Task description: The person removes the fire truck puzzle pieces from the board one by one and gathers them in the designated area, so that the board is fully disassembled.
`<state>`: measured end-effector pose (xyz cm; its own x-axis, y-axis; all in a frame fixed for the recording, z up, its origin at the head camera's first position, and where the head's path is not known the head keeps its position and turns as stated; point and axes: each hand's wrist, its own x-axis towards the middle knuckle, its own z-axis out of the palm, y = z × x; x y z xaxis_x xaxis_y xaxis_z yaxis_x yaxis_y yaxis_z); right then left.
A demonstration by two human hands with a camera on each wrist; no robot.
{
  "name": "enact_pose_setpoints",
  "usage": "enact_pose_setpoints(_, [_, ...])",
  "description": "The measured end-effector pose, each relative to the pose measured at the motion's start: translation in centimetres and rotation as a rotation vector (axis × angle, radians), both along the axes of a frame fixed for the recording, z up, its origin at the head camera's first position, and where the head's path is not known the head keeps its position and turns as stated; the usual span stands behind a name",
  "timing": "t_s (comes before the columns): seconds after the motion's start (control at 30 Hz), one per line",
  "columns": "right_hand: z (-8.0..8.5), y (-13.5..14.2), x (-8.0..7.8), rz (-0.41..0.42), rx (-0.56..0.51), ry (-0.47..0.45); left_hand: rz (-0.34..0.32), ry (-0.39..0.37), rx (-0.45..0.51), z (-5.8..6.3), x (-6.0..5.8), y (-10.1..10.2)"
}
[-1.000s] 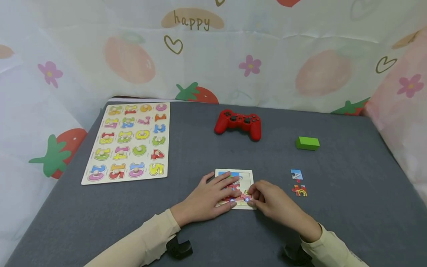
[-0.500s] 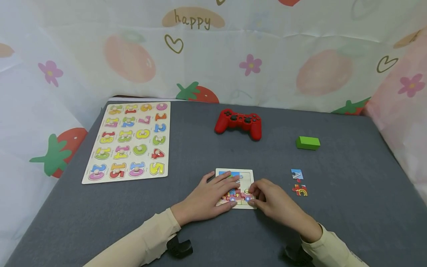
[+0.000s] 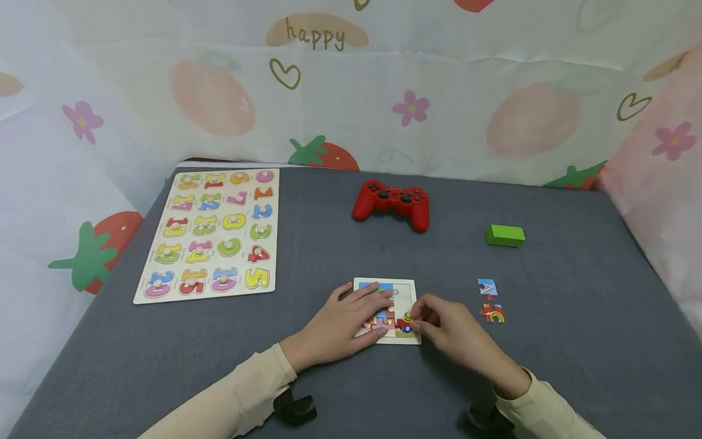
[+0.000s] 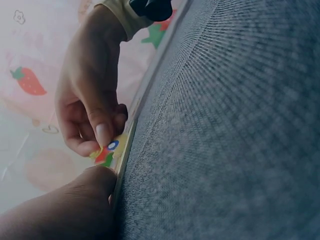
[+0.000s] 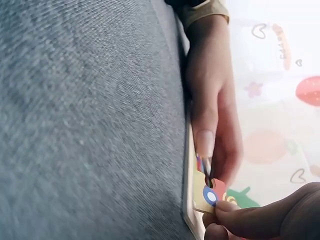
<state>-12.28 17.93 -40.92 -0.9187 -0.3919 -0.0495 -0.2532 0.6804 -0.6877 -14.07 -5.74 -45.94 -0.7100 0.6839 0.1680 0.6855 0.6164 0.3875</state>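
A small jigsaw puzzle tray (image 3: 403, 342) with a pale rim lies in front of the person, partly filled with colourful pieces. My left hand (image 3: 342, 326) rests flat across its left side, fingers spread, hiding part of the picture. Over the tray's lower right corner, my right hand (image 3: 457, 332) pinches a jigsaw puzzle piece (image 3: 404, 325) between thumb and fingertips. That puzzle piece (image 5: 211, 196) shows a blue wheel, red and yellow in the right wrist view, and is tilted up from the tray. To the right lie two loose jigsaw pieces, one blue with a letter (image 3: 487, 286), one with a rainbow (image 3: 493, 313).
A wooden number puzzle board (image 3: 219, 238) with knobbed numbers lies at the left. Farther back is a red game controller (image 3: 392, 203), and a green block (image 3: 506, 235) sits at the right. A grey cloth (image 3: 323, 244) covers the table; a printed curtain hangs behind.
The right hand has tilted the puzzle piece up at the tray's lower right corner and shifted it slightly. The left hand stays nearly in place.
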Motion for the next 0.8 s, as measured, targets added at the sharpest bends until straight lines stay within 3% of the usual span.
enact_pose_setpoints(0.17, [0.6,1.7,0.0,-0.018,-0.003,-0.004,0.0,0.0,0.007,0.0,0.0,0.0])
enact_pose_setpoints(0.4, [1.3,6.5,0.4,-0.07,0.073,-0.021,-0.015,-0.003,0.026,0.0,0.1,0.0])
enact_pose_setpoints(0.6, [1.1,10.8,1.4,-0.108,0.103,-0.126,-0.018,0.039,0.042,-0.1,0.2,-0.1])
enact_pose_setpoints(0.8, [1.0,13.6,1.9,-0.121,0.119,-0.216,0.029,0.017,0.051,0.0,0.1,-0.1])
